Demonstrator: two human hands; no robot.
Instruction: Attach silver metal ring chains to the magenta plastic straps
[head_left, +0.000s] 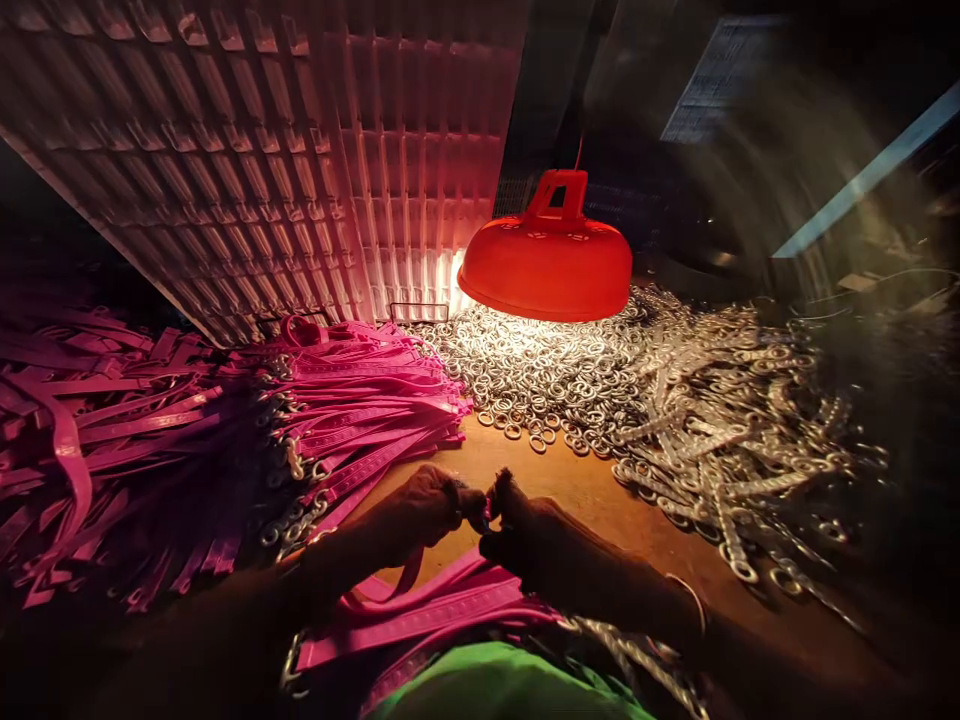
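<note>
My left hand (429,508) and my right hand (519,522) meet over the wooden table, with fingers and thumbs closed in a pinch. A small pink bit of strap shows between the fingertips, and part of a dark pink strap (411,575) hangs below my left hand. The fingers and shadow hide most of what is held, so I cannot make out whether a ring is there. Under my wrists lie several loose pink straps (420,625), close to my body, with metal chain (637,655) at their right end.
A pile of metal rings (555,385) lies beneath a red lamp (551,262). Chains with rings (720,450) are heaped to the right. Pink straps with metal fittings (367,400) are stacked left of the table (570,480), and more pink straps (82,450) lie farther left. A corrugated panel (300,160) leans behind.
</note>
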